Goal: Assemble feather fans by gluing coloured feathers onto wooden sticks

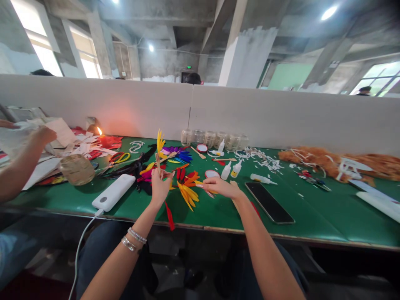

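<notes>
My left hand (160,184) is closed round a thin light wooden stick (158,161) that points up. Just above the stick's tip is a cluster of yellow feather-like pieces (160,142); whether it is joined to the stick I cannot tell. My right hand (221,186) pinches a narrow yellow feather-like piece (200,183) by its end. Between the hands, orange and yellow feather-like pieces (187,195) lie fanned out on the green table (215,214). A red strip (169,216) hangs over the front edge. Purple and blue pieces (179,154) lie behind.
A flame (99,131) burns at the back left, near scissors (119,158) and a jar (76,169). A white power bank (114,192) lies left, a phone (269,202) right. Small bottles (236,168) stand behind my right hand. Another person's hand (45,135) is far left.
</notes>
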`<state>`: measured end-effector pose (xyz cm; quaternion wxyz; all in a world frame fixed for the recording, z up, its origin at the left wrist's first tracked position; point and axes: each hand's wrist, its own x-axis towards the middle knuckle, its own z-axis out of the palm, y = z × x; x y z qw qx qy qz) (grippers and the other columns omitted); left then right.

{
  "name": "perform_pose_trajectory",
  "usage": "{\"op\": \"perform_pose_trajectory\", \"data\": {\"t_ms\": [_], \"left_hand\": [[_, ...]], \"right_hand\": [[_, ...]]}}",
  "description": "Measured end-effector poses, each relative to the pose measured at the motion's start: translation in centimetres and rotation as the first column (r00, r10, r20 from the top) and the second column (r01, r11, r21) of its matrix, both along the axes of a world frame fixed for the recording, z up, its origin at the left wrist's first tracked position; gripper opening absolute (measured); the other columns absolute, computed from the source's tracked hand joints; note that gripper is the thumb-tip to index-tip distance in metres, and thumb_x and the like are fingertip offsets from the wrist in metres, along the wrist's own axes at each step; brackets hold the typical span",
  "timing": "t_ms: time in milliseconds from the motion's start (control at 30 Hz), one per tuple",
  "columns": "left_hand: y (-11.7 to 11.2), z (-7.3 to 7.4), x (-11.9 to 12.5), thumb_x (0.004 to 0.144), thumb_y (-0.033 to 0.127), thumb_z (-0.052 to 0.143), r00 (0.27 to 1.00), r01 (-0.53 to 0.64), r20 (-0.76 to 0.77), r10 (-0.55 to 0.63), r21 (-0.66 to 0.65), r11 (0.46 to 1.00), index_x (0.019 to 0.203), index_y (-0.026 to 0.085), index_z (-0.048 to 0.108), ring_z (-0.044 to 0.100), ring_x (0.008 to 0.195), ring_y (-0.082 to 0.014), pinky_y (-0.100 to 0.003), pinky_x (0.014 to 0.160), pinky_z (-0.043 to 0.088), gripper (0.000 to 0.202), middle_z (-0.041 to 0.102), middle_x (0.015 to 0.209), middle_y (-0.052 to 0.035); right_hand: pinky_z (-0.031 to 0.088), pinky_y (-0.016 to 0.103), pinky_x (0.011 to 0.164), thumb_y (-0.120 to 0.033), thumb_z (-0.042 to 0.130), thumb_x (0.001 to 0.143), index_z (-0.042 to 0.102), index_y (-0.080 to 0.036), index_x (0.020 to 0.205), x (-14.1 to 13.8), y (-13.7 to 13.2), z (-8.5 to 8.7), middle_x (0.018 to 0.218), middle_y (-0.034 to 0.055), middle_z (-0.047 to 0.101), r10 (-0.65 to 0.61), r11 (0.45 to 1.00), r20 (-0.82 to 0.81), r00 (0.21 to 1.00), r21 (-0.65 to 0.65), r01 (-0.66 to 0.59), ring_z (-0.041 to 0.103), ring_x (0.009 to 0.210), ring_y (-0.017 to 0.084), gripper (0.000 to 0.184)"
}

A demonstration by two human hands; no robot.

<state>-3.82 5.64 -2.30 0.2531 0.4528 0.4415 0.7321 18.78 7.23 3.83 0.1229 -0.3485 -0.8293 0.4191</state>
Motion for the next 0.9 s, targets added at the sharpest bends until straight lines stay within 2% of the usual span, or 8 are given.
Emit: {"op": "perform_pose_trajectory", "data": {"t_ms": [100,267,367,533,700,800,900], "left_hand": [[-0.3,0.5,0.1,0.064,0.028,0.070,1.000,-0.020,-0.012,0.020,0.006,1.000,0.065,0.019,0.036,0.059,0.066,-0.0121,-0.027,0.066,0.049,0.035,0.043,0.074,0.0028],[-0.7,1.2,0.1,0.068,0.032,0.067,0.996,0.008,0.087,-0.009,0.014,1.000,0.069,0.019,0.034,0.062,0.065,-0.0127,-0.025,0.061,0.049,0.035,0.047,0.077,0.0021],[-0.5,0.8,0.1,0.067,0.032,0.067,0.996,0.002,0.092,-0.004,0.023,1.000,0.069,0.019,0.033,0.061,0.064,-0.0126,-0.025,0.061,0.049,0.036,0.048,0.077,0.0019],[-0.2,-0.1,0.1,0.068,0.032,0.066,0.999,-0.048,-0.014,0.047,-0.020,0.999,0.068,0.019,0.036,0.058,0.059,-0.0098,-0.022,0.055,0.046,0.033,0.045,0.075,0.0024],[0.0,-0.5,0.3,0.066,0.034,0.068,0.999,-0.017,0.026,0.019,-0.057,0.998,0.067,0.018,0.038,0.057,0.057,-0.0097,-0.022,0.054,0.046,0.034,0.043,0.073,0.0035],[0.0,-0.5,0.7,0.067,0.034,0.068,0.999,0.007,0.042,-0.003,-0.087,0.996,0.072,0.018,0.043,0.060,0.059,-0.0122,-0.021,0.051,0.043,0.030,0.039,0.066,0.0057],[-0.2,-0.4,1.1,0.067,0.032,0.068,0.997,0.032,0.074,-0.026,-0.084,0.996,0.070,0.018,0.042,0.061,0.060,-0.0134,-0.021,0.050,0.042,0.030,0.040,0.064,0.0058]], "right_hand": [[0.033,0.024,0.056,-0.055,0.044,0.080,0.044,-0.017,0.052,-0.1,-0.1,0.0,0.048,-0.0036,0.043,0.002,1.000,0.005,1.000,-0.001,-0.002,0.040,0.049,0.009,0.047],[0.033,0.024,0.056,-0.055,0.044,0.079,0.044,-0.017,0.052,-0.4,-0.6,0.3,0.048,-0.0038,0.042,-0.019,1.000,0.038,0.999,0.007,0.018,0.041,0.051,0.009,0.047],[0.032,0.024,0.055,-0.056,0.043,0.079,0.045,-0.017,0.052,-0.5,-0.8,0.6,0.048,-0.0035,0.042,-0.026,1.000,0.055,0.998,0.009,0.026,0.042,0.051,0.010,0.047],[0.033,0.024,0.055,-0.059,0.042,0.078,0.045,-0.017,0.052,-0.4,-0.7,0.7,0.049,-0.0022,0.046,-0.032,0.999,0.099,0.995,0.023,0.030,0.043,0.051,0.010,0.050],[0.035,0.024,0.053,-0.063,0.040,0.077,0.049,-0.017,0.059,-0.1,0.2,-0.9,0.051,-0.0008,0.050,-0.106,0.994,0.170,0.980,-0.014,0.110,0.045,0.049,0.010,0.051],[0.035,0.024,0.054,-0.062,0.045,0.076,0.055,-0.017,0.074,-0.4,0.6,-2.0,0.059,0.0004,0.056,-0.196,0.981,0.211,0.958,0.054,0.188,0.050,0.055,0.013,0.046],[0.038,0.026,0.061,-0.056,0.044,0.080,0.057,-0.018,0.089,-0.7,0.8,-2.3,0.081,0.0048,0.060,-0.258,0.951,0.162,0.952,0.214,0.221,0.053,0.070,0.016,0.041]]}}
